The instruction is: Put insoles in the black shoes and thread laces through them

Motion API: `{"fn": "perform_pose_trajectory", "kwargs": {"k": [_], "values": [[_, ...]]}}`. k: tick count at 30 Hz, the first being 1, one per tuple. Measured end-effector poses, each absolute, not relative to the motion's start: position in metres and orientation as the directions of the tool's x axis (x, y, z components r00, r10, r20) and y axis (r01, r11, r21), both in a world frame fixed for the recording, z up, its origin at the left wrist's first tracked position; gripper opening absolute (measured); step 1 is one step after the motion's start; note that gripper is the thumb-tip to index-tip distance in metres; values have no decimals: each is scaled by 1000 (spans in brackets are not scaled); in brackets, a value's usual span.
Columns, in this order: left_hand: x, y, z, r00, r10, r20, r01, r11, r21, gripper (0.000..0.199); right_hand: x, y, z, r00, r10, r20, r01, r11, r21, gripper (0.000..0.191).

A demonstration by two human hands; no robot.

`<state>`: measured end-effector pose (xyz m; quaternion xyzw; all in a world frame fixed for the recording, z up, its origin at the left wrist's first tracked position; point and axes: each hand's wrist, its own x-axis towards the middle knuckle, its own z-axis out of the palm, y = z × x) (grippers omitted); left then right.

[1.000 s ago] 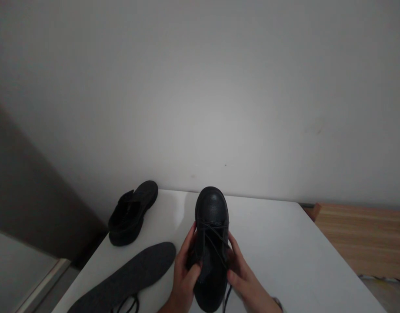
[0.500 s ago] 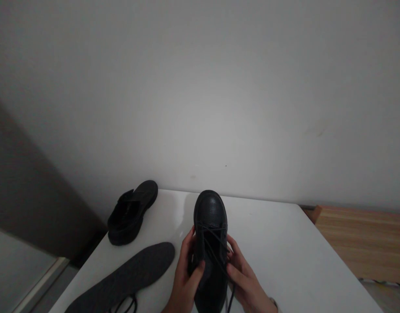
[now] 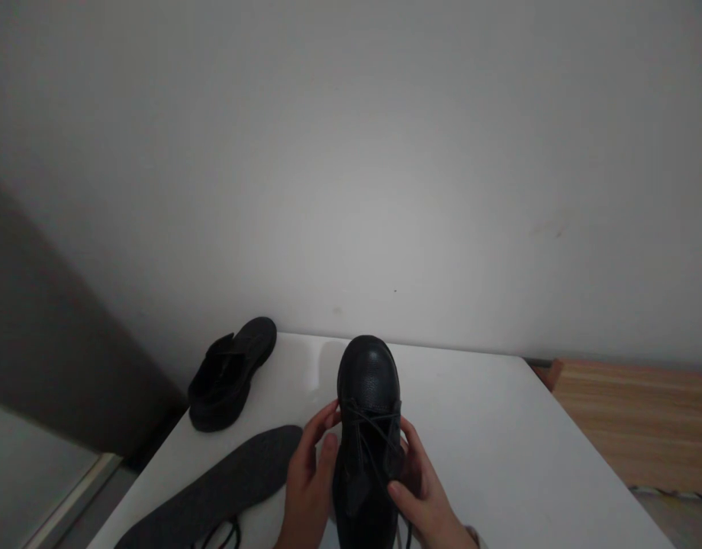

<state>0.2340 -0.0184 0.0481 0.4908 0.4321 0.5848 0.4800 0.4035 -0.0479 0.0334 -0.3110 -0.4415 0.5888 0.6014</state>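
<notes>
A black leather lace-up shoe (image 3: 369, 374) is held toe-up in front of me, its opening toward me and its laces loosely crossed. My right hand (image 3: 423, 488) grips its right side, thumb on the edge by the laces and fingers round the outside. At the left side, my left hand (image 3: 312, 473) has its fingertips against the shoe while its thumb stands apart from the upper. Left of that hand lies a dark grey insole (image 3: 230, 484), with a loop of black lace (image 3: 228, 534) at its lower edge.
A second black shoe (image 3: 230, 377) rests at the back left of the white table (image 3: 500, 450), near the wall (image 3: 385, 191). Beyond the table's right edge is a wooden surface (image 3: 637, 419).
My left thumb has come off the shoe's edge, and that hand has shifted slightly left. The shoe has tilted a little, its lace area showing more. My right hand keeps its grip.
</notes>
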Motion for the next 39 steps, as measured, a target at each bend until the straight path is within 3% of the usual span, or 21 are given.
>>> {"fn": "perform_pose_trajectory", "kwargs": {"k": [2, 7, 13, 21, 30, 36, 39], "values": [[235, -18, 54, -112, 987, 114, -53, -121, 991, 48, 401, -47, 27, -60, 979, 192, -422, 150, -894, 81], [227, -16, 72, -232, 905, 355, 202, -313, 928, 32, 402, -48, 20, -38, 985, 166, -413, 136, -901, 82], [225, -10, 98, 1, 870, 493, 189, -485, 854, 15, 406, -51, 31, -80, 987, 140, -432, 92, -897, 75], [232, -5, 104, -16, 836, 549, 272, -525, 807, 10, 404, -47, 15, -55, 978, 200, -455, 153, -877, 75], [234, -7, 110, 18, 850, 527, 259, -513, 819, 9, 404, -49, 18, -51, 985, 164, -459, 123, -880, 73], [231, -9, 115, 106, 846, 522, 15, -526, 850, 15, 405, -52, 29, -101, 971, 219, -464, 148, -873, 80], [228, -7, 121, 107, 840, 532, 1, -535, 845, 21, 406, -52, 32, -124, 967, 223, -452, 145, -880, 79]]}}
